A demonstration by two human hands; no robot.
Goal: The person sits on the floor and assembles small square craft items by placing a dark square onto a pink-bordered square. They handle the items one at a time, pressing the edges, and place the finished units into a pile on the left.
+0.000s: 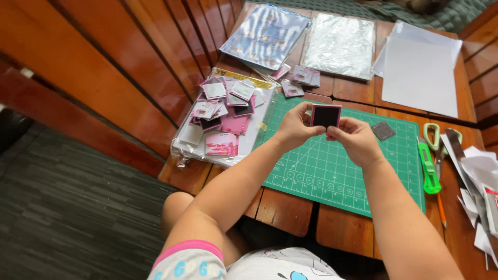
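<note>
Reddish-brown wooden slats made up the bench (290, 210), with gaps showing between the boards. A green cutting mat (321, 171) with a white grid lay at its centre. Above the mat, the left hand (294, 127) and the right hand (358, 140) were both closed by their fingertips on a small square card (326, 116), black-faced with a pink edge, held upright between them.

At nine o'clock from the hands, a clear plastic bag (187, 150) carried a heap of similar pink and black squares (223, 111). At twelve o'clock lay two shiny plastic sleeves (306, 39), with white paper sheets (420, 67) at one o'clock. One dark grey square (383, 130) rested on the mat just beside the right hand, at three o'clock. Further out at three o'clock lay a green utility knife (428, 168), green-handled scissors (434, 137) and paper scraps (480, 181).

Wooden panelling (104, 67) ran along the bench at ten o'clock. Dark grey ribbed carpet (67, 207) covered the floor at eight o'clock.
</note>
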